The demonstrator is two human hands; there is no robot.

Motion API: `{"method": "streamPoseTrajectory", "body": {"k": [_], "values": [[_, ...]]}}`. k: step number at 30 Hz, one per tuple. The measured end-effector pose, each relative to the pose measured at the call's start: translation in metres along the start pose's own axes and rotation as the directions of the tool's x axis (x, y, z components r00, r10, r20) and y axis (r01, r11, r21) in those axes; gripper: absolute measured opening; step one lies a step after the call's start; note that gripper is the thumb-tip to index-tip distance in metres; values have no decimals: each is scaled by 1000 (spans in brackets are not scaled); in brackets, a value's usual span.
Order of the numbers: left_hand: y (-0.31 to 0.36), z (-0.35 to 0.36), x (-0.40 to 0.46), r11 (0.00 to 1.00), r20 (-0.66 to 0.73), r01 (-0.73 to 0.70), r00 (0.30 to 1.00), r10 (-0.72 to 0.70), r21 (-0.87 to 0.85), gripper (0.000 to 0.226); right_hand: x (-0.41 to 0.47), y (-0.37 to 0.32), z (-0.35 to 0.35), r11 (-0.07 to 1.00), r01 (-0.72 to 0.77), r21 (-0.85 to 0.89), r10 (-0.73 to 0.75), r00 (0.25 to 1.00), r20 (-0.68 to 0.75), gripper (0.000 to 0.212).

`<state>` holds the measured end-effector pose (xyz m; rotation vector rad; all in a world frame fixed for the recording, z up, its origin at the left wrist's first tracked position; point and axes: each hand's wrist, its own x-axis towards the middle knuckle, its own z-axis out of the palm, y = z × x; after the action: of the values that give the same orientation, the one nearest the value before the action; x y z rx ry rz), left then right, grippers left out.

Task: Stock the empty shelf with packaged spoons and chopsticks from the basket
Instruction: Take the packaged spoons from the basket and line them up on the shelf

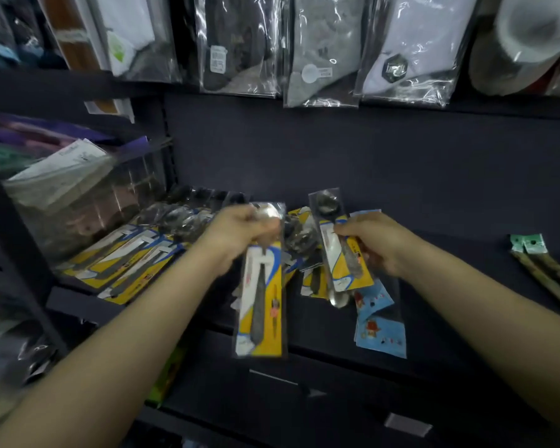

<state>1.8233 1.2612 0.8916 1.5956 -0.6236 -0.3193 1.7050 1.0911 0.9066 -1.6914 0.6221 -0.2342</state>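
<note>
My left hand grips a yellow-backed spoon pack by its top end, and the pack hangs down in front of the dark shelf. My right hand holds a bundle of packs, with a second yellow spoon pack upright on top and blue-card packs beneath. Several yellow spoon packs lie in a row on the shelf's left part. A loose heap of packs sits between my hands. Packaged chopsticks lie at the shelf's right end. The basket is out of view.
Bagged socks hang from the rail above the shelf. Clear-wrapped goods fill the neighbouring bay on the left. A price-tag strip runs along the shelf front below.
</note>
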Motion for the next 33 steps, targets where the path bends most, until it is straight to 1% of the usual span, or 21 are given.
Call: {"method": "streamPoseTrajectory", "body": {"k": [1, 3, 5, 6, 7, 8, 11, 12, 13, 14, 15, 16, 18, 20, 23, 24, 26, 28, 30, 32, 33], "values": [[-9, 6, 2, 994, 86, 23, 996, -32, 102, 12, -1, 3, 1, 1000, -25, -6, 25, 1000, 3, 20], [-21, 14, 7, 935, 175, -17, 983, -48, 354, 21, 1, 9, 5, 997, -70, 14, 70, 998, -1, 8], [-24, 19, 11, 761, 199, -119, 980, -14, 637, 25, 3, 11, 8, 996, -88, 29, 88, 996, -12, 10], [-23, 20, 12, 665, 193, -157, 981, 19, 730, 26, 5, 12, 9, 996, -88, 10, 88, 996, -9, 14], [-23, 22, 12, 590, 193, -184, 980, 48, 787, 28, 7, 12, 11, 996, -82, -30, 82, 997, -6, 15], [-24, 24, 11, 542, 192, -194, 980, 60, 818, 33, 8, 12, 14, 994, -76, -80, 76, 997, -6, 12], [-29, 30, 10, 467, 189, -197, 980, 64, 862, 50, 12, 12, 23, 973, -55, -223, 54, 998, -13, 16], [-30, 31, 12, 470, 192, -195, 980, 54, 861, 51, 14, 12, 25, 962, -50, -267, 48, 999, -12, 18], [-29, 31, 14, 516, 198, -188, 980, 35, 836, 48, 15, 12, 28, 954, -49, -296, 48, 999, -12, 19], [-29, 30, 18, 600, 205, -163, 979, -1, 783, 44, 16, 11, 29, 948, -55, -313, 51, 999, -21, 21], [-27, 30, 23, 685, 215, -122, 975, -52, 718, 39, 17, 11, 30, 945, -63, -322, 55, 998, -34, 22], [-27, 30, 27, 743, 218, -69, 970, -105, 666, 35, 18, 10, 30, 941, -70, -331, 58, 997, -47, 22], [-27, 31, 34, 761, 209, 0, 962, -178, 649, 35, 18, 10, 30, 935, -65, -349, 46, 997, -62, 18], [-30, 32, 40, 797, 195, 41, 961, -196, 603, 37, 18, 11, 29, 937, -59, -344, 35, 997, -76, 18], [-30, 28, 38, 921, 263, 74, 947, -185, 383, 15, 21, 15, 26, 961, -31, -276, -11, 989, -148, 14], [-30, 24, 36, 939, 260, 65, 952, -159, 337, 13, 21, 16, 24, 963, 5, -271, -59, 980, -192, 10], [-29, 13, 32, 965, 188, 31, 979, -83, 261, 13, 22, 17, 21, 957, 89, -277, -172, 940, -294, 3], [-31, 1, 30, 993, 90, 38, 995, -48, 110, 10, 22, 14, 22, 961, 175, -212, -244, 899, -364, 18], [-27, -12, 27, 986, 25, 95, 995, -92, -137, 12, 22, 7, 28, 960, 252, -120, -278, 895, -349, 28], [-18, -26, 22, 951, -12, 94, 995, -102, -295, 16, 19, -4, 41, 960, 278, -25, -274, 920, -282, 16], [-14, -33, 20, 933, -40, 64, 996, -83, -355, 15, 19, -9, 49, 962, 267, 58, -248, 943, -221, 16]]}}
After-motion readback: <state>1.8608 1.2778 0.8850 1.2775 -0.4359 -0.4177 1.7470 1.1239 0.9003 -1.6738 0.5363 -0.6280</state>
